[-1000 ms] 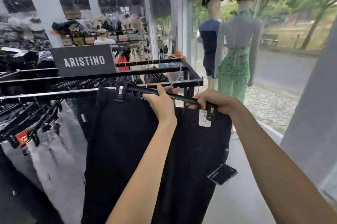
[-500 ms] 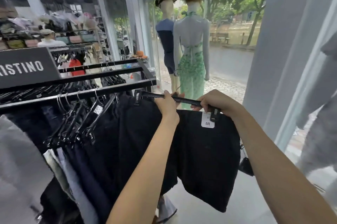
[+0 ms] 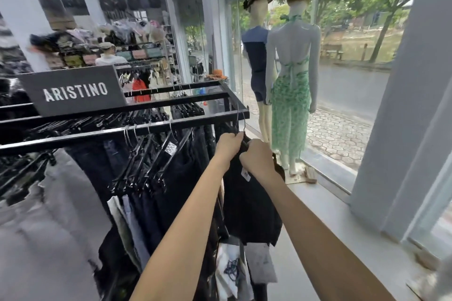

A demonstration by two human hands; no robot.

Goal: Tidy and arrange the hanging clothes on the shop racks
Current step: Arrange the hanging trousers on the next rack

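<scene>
Hanging at the far left, pale grey garments (image 3: 49, 215) fill the near end of a black clothes rack (image 3: 122, 133). A dark sign (image 3: 73, 91) reading ARISTINO in white letters stands on top of the rack. To its right, a row of dark trousers (image 3: 156, 178) hangs from black clip hangers (image 3: 146, 154) on the front rail, packed closely together.

At the rack's right end, a person reaches forward with both bare arms. The left hand (image 3: 228, 145) is closed around the top of a black hanger, just under its metal hook (image 3: 241, 119), which rises to the end of the rail. The right hand (image 3: 258, 160) sits just beside it, touching it, and grips the same hanger a little lower. From that hanger a black garment (image 3: 252, 207) hangs down at the outer end of the rack, with a small white tag (image 3: 245, 174) showing just below the right hand.

Further right, two mannequins stand at a large glass shop window (image 3: 347, 80), facing out. One wears a straw hat and navy outfit (image 3: 255, 68); the other wears a green patterned dress (image 3: 291, 105). A pale pillar (image 3: 403, 105) closes the right side.
</scene>
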